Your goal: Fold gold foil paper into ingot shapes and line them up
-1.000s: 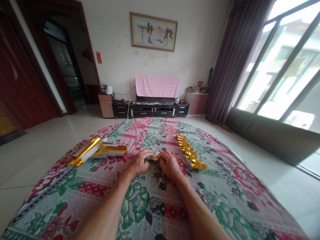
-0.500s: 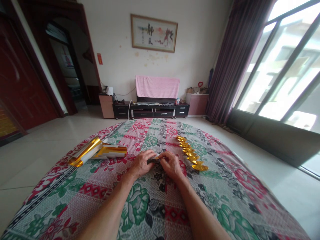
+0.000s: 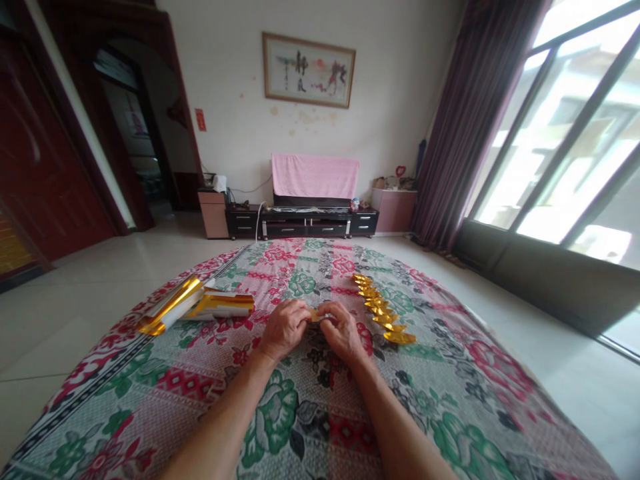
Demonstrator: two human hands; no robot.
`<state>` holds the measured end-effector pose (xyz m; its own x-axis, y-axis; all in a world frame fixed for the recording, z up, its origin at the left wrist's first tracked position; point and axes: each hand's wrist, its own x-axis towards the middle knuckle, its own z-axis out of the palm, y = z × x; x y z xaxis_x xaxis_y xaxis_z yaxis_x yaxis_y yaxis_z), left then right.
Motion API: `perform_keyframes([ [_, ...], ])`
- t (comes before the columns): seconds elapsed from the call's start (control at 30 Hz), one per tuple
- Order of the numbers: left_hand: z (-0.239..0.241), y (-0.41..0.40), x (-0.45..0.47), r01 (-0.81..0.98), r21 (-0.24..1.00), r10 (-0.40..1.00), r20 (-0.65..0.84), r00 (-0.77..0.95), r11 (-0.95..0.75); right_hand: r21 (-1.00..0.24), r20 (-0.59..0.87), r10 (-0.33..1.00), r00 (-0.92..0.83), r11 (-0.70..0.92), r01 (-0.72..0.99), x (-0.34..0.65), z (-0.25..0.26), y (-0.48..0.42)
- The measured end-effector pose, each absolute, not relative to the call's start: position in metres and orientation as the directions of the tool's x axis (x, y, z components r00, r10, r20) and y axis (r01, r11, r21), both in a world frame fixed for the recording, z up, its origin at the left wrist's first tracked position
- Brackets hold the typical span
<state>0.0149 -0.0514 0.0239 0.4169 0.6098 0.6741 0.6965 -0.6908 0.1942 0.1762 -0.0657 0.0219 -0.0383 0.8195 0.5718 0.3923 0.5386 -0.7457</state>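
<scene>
A small piece of gold foil paper [image 3: 315, 315] is pinched between my two hands above the middle of the table; most of it is hidden by the fingers. My left hand [image 3: 287, 325] grips its left end, fingers closed. On the right end, my right hand [image 3: 342, 329] holds it between thumb and bent fingers. Just right of my right hand runs a row of several folded gold paper ingots [image 3: 383, 311], boat-shaped and shiny. To the left lie sheets of gold foil paper [image 3: 175, 303], loosely rolled, with white undersides showing.
A patterned floral cloth [image 3: 273, 420] covers the round table. Beyond it stand a low black TV cabinet [image 3: 327, 229] and a screen draped with a pink towel [image 3: 315, 175]. Purple curtains [image 3: 455, 127] hang by the bright window at right.
My fingers have shifted on the gold paper; its gold face now shows flat between the hands, where a pale edge showed before. The ingots and the sheets have stayed put.
</scene>
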Motion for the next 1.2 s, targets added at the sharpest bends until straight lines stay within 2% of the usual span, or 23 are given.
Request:
perform_keyframes([
  [0.13, 0.027, -0.053, 0.014, 0.767, 0.107, 0.563, 0.743, 0.362, -0.633, -0.816, 0.462, 0.883, 0.090, 0.383, 0.432, 0.175, 0.024, -0.065],
  [0.33, 0.029, -0.057, 0.021, 0.787, 0.027, 0.554, 0.725, 0.409, -0.617, -0.893, 0.317, 0.948, 0.019, 0.292, 0.343, 0.170, 0.025, -0.063],
  [0.53, 0.030, -0.060, 0.025, 0.771, 0.045, 0.592, 0.669, 0.449, -0.635, -0.955, 0.233, 0.972, 0.010, 0.227, 0.189, 0.171, 0.022, -0.058],
  [0.7, 0.028, -0.060, 0.025, 0.756, 0.082, 0.616, 0.641, 0.459, -0.649, -0.953, 0.241, 0.971, -0.005, 0.237, 0.191, 0.170, 0.014, -0.052],
  [0.83, 0.027, -0.058, 0.023, 0.726, 0.124, 0.623, 0.621, 0.476, -0.677, -0.904, 0.279, 0.960, 0.013, 0.258, 0.341, 0.171, 0.010, -0.050],
  [0.97, 0.026, -0.057, 0.019, 0.683, 0.154, 0.624, 0.583, 0.520, -0.714, -0.789, 0.363, 0.931, -0.043, 0.332, 0.517, 0.172, 0.013, -0.054],
  [1.2, 0.026, -0.058, 0.018, 0.624, 0.179, 0.610, 0.527, 0.592, -0.761, -0.644, 0.458, 0.884, -0.099, 0.406, 0.648, 0.175, 0.019, -0.059],
])
